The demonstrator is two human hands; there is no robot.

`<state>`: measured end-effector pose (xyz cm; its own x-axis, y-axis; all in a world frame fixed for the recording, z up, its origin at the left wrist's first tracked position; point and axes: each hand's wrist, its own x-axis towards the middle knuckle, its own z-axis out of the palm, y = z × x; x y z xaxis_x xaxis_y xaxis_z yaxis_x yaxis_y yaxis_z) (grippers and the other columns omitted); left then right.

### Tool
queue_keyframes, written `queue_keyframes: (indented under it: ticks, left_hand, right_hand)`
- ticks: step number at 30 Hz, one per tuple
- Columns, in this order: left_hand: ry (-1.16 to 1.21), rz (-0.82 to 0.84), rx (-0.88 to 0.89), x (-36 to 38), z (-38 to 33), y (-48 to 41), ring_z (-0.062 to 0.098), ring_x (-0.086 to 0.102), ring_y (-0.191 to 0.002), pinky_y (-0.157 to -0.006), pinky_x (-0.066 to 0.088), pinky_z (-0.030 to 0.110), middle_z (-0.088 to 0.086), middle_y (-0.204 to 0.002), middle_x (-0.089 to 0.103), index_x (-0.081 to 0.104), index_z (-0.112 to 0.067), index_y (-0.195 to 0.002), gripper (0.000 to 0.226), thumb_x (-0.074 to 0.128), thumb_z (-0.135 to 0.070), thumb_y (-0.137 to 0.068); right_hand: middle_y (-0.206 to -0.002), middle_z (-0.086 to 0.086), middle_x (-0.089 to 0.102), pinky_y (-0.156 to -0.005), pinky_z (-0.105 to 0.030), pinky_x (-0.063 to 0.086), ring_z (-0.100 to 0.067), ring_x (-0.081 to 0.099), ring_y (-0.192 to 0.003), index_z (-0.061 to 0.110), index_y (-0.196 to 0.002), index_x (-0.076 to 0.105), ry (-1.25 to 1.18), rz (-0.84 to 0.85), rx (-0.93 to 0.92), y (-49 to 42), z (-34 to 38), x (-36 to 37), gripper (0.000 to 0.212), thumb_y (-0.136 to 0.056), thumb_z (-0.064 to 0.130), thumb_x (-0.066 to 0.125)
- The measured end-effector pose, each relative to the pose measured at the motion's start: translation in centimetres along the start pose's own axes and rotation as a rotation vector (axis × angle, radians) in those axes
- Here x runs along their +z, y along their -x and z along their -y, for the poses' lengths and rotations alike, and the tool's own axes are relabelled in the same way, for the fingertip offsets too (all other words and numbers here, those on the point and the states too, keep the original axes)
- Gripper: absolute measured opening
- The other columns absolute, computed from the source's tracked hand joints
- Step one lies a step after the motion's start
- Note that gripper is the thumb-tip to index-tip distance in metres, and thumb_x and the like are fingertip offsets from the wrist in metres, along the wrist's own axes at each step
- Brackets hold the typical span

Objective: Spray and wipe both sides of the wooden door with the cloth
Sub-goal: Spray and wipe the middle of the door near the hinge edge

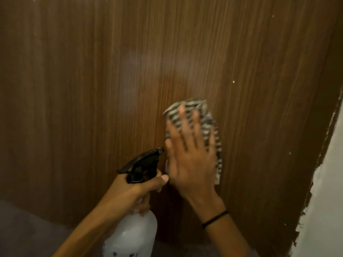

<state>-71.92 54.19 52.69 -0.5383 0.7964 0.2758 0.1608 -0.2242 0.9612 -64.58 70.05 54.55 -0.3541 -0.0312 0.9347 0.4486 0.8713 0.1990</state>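
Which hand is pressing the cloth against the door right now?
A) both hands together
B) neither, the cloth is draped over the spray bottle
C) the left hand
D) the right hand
D: the right hand lies flat with fingers spread on the striped cloth against the wooden door, while the left hand holds the spray bottle.

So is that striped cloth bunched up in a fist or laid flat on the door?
Flat: the right hand presses the striped cloth against the wooden door with straight, spread fingers.
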Motion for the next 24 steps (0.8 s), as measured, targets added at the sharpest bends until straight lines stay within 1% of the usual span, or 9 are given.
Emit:
queue_keyframes:
  ticks: [3,5,8,10,12,15,18,20,24]
  left_hand:
    - [0.028,-0.041,0.011,-1.7,-0.1,1.1,0.014,0.032,-0.035,-0.047,0.035,0.029,0.001,-0.051,0.054,0.064,-0.004,-0.086,0.018,0.073,-0.019,-0.088]
    - [0.023,-0.075,0.01,-3.3,0.0,2.1,0.015,0.031,-0.035,-0.045,0.036,0.029,0.002,-0.051,0.054,0.064,0.0,-0.089,0.02,0.073,-0.018,-0.088]
    - [-0.009,-0.147,0.011,-5.8,0.3,3.3,0.018,0.029,-0.036,-0.044,0.037,0.029,0.011,-0.053,0.048,0.065,0.001,-0.09,0.027,0.076,-0.023,-0.085]
    - [-0.021,-0.204,0.009,-7.0,0.3,3.9,0.018,0.029,-0.035,-0.045,0.038,0.03,0.015,-0.054,0.047,0.065,0.001,-0.089,0.029,0.077,-0.024,-0.084]
    - [-0.027,-0.259,0.016,-7.9,0.4,4.4,0.017,0.03,-0.034,-0.05,0.038,0.032,0.005,-0.046,0.05,0.062,0.002,-0.088,0.026,0.074,-0.021,-0.087]
    - [-0.014,-0.346,0.02,-9.9,0.4,5.8,0.016,0.033,-0.034,-0.055,0.036,0.035,0.003,-0.044,0.052,0.06,0.002,-0.088,0.025,0.074,-0.02,-0.089]
    - [0.036,-0.443,-0.005,-12.4,0.5,7.6,0.016,0.031,-0.033,-0.05,0.034,0.032,0.002,-0.044,0.05,0.061,0.004,-0.09,0.026,0.075,-0.017,-0.088]
    - [0.068,-0.523,-0.025,-14.4,0.6,8.9,0.015,0.03,-0.032,-0.045,0.032,0.029,0.002,-0.047,0.051,0.062,0.007,-0.095,0.026,0.075,-0.015,-0.087]
    - [0.115,-0.64,-0.048,-18.1,1.4,11.3,0.017,0.031,-0.033,-0.043,0.032,0.026,0.018,-0.063,0.05,0.064,0.006,-0.1,0.038,0.08,-0.02,-0.078]
  right_hand:
    - [-0.168,-0.001,0.017,-0.124,-0.054,0.01,-0.024,0.011,-0.156,0.025,-0.158,0.033,0.041,0.034,-0.154,2.6,0.3,1.0,0.053,-0.106,0.035,0.041]
    - [-0.168,-0.001,0.02,-0.124,-0.055,0.012,-0.023,0.013,-0.156,0.025,-0.156,0.036,0.025,-0.009,-0.047,2.8,0.5,1.2,0.051,-0.106,0.034,0.037]
    - [-0.168,-0.003,0.017,-0.124,-0.057,0.011,-0.026,0.009,-0.157,0.021,-0.158,0.033,-0.007,-0.096,0.249,0.3,3.6,1.3,0.052,-0.107,0.032,0.035]
    - [-0.169,-0.005,0.014,-0.124,-0.058,0.011,-0.028,0.008,-0.156,0.021,-0.16,0.028,-0.022,-0.102,0.283,-2.0,6.5,1.5,0.053,-0.109,0.034,0.031]
    - [-0.169,-0.005,0.014,-0.123,-0.058,0.012,-0.028,0.009,-0.156,0.02,-0.16,0.027,-0.052,-0.054,0.101,-2.9,9.1,2.3,0.054,-0.109,0.035,0.033]
    - [-0.17,-0.004,0.011,-0.125,-0.055,0.01,-0.025,0.007,-0.157,0.02,-0.16,0.028,-0.081,0.031,-0.216,-1.2,12.3,4.0,0.06,-0.104,0.032,0.047]
    - [-0.17,-0.001,0.012,-0.124,-0.053,0.013,-0.022,0.01,-0.157,0.023,-0.159,0.03,-0.083,0.088,-0.316,1.0,13.2,5.0,0.067,-0.098,0.031,0.057]
    - [-0.169,0.0,0.016,-0.124,-0.054,0.01,-0.022,0.013,-0.156,0.024,-0.157,0.036,-0.078,0.09,-0.273,1.4,13.7,5.1,0.065,-0.096,0.031,0.058]
    - [-0.168,-0.004,0.019,-0.124,-0.057,0.005,-0.028,0.013,-0.156,0.02,-0.156,0.038,-0.106,-0.014,0.036,-1.1,17.9,4.8,0.054,-0.104,0.031,0.042]
